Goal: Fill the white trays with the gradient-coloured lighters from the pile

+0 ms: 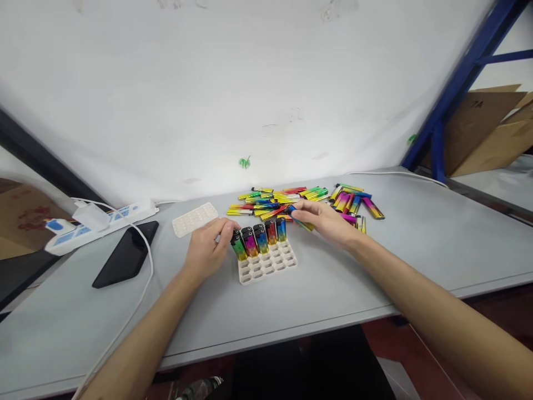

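Observation:
A white tray point(268, 265) with rows of slots lies on the table before me. Several shiny lighters point(261, 242) in green, pink, blue and red with black tops stand upright in its far rows. At the tray's left end, my left hand point(210, 247) is closed, its thumb and fingertips on the top of a lighter in the corner. My right hand point(322, 219), to the right of the tray, grips a blue-and-yellow lighter point(307, 225) between thumb and fingers. Just behind that hand lies a loose pile of lighters point(287, 195); the hand hides part of it.
A second white slotted tray point(195, 219) lies back left. Further left are a black phone point(127, 254), a white power strip point(100, 225) with plugs, and a white cable point(145, 278) running over the table. A wall point(266, 100) rises behind; cardboard boxes point(487, 128) stand at right.

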